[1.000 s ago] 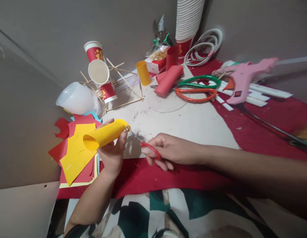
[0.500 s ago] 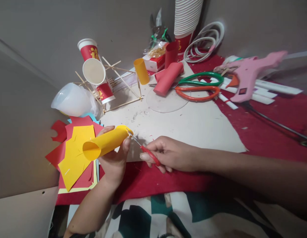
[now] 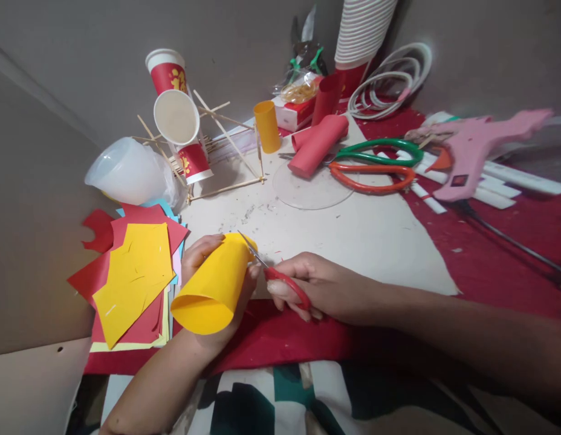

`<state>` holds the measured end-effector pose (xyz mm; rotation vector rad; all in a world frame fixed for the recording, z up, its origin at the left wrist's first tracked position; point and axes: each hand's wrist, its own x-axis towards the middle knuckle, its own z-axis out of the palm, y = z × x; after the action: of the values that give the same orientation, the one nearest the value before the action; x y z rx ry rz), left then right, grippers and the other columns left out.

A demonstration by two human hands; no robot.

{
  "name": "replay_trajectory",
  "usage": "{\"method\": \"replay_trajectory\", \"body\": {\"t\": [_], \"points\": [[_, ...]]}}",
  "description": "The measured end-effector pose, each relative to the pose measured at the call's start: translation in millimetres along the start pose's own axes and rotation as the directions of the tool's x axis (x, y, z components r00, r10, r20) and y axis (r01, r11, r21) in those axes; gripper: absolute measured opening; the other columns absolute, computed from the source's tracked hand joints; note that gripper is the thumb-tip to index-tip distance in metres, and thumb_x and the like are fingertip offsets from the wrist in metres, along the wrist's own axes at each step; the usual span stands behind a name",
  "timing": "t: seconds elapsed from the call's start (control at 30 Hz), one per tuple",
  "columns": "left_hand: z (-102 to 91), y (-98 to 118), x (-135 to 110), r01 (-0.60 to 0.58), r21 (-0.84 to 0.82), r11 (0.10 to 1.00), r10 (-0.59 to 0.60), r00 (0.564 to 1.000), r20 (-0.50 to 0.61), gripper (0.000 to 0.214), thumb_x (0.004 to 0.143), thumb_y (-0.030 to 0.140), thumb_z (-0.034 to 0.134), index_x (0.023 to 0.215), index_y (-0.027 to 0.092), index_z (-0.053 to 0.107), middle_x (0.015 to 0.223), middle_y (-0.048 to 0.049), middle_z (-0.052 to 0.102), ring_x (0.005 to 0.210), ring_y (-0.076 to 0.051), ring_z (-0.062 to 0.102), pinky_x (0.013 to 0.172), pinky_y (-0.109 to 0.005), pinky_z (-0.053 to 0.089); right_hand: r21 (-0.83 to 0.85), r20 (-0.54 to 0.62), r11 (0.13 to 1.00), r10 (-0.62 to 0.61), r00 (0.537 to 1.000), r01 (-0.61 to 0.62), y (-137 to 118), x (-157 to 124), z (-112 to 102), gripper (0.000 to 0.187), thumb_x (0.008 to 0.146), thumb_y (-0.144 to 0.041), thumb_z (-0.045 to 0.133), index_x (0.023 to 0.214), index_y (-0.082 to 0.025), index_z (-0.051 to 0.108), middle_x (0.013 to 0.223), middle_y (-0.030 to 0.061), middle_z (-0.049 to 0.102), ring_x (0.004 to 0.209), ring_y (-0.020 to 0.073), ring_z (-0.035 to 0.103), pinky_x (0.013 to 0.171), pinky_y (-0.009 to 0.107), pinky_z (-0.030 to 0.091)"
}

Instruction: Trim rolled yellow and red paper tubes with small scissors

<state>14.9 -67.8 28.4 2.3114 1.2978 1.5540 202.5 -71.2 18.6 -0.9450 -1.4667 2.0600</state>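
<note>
Head view. Gripping yellow paper tube (image 3: 214, 281) in left hand (image 3: 243, 300), over near edge of pale sheet (image 3: 380, 235), just right of stacked coloured paper (image 3: 133, 272). Holding red-handled scissors (image 3: 272, 273) in right hand (image 3: 312, 281), closed around handles, with blades at tube's far rim.

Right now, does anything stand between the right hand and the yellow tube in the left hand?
Only the scissors, which the right hand holds, blades at the far end of the tube. Nothing else visible stands between.
</note>
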Motion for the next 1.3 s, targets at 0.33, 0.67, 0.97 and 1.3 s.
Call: {"method": "replay_trajectory", "body": {"t": [0.33,0.67,0.97,1.3], "points": [[-3.0,-0.1,-3.5,0.068,-0.023,0.997,-0.068,0.998,-0.008,0.055,0.069,0.027,0.082,0.116,0.021,0.055,0.107,-0.0061,0.063,0.098,-0.02,0.066,0.083,-0.035,0.059,0.092,0.023,0.99,-0.106,0.994,0.103,6.9,1.6,-0.6,0.046,0.08,-0.054,0.069,0.064,-0.017,0.047,0.058,-0.0071,0.034,0.052,0.0064,0.028,0.049,0.022,0.02],[-3.5,4.6,-4.6,0.194,-0.122,0.973,-0.192,0.981,0.03,0.052,0.071,0.025,0.081,0.115,0.023,0.055,0.107,-0.0036,0.062,0.097,-0.017,0.066,0.08,-0.029,0.059,0.1,0.018,0.991,-0.087,0.996,0.085,8.8,0.9,-2.0,0.051,0.078,-0.059,0.069,0.064,-0.019,0.041,0.058,-0.0079,0.028,0.054,0.0069,0.023,0.049,0.023,0.017],[-3.9,7.3,-3.0,0.244,-0.132,0.961,-0.238,0.97,0.056,0.049,0.07,0.025,0.081,0.113,0.025,0.057,0.105,-0.0042,0.064,0.092,-0.019,0.067,0.074,-0.033,0.063,0.101,0.009,0.99,-0.104,0.995,0.103,13.8,-0.3,-5.1,0.051,0.08,-0.056,0.07,0.063,-0.019,0.039,0.059,-0.0075,0.028,0.053,0.0065,0.022,0.048,0.023,0.016],[-2.8,4.8,-4.3,0.243,-0.123,0.962,-0.238,0.97,0.052,0.05,0.07,0.025,0.082,0.113,0.022,0.058,0.104,-0.0042,0.065,0.094,-0.018,0.067,0.076,-0.032,0.062,0.048,-0.037,0.992,-0.118,0.992,0.119,12.1,-0.9,-6.5,0.054,0.08,-0.056,0.069,0.06,-0.019,0.035,0.058,-0.0067,0.027,0.053,0.0067,0.023,0.047,0.022,0.017]]}}
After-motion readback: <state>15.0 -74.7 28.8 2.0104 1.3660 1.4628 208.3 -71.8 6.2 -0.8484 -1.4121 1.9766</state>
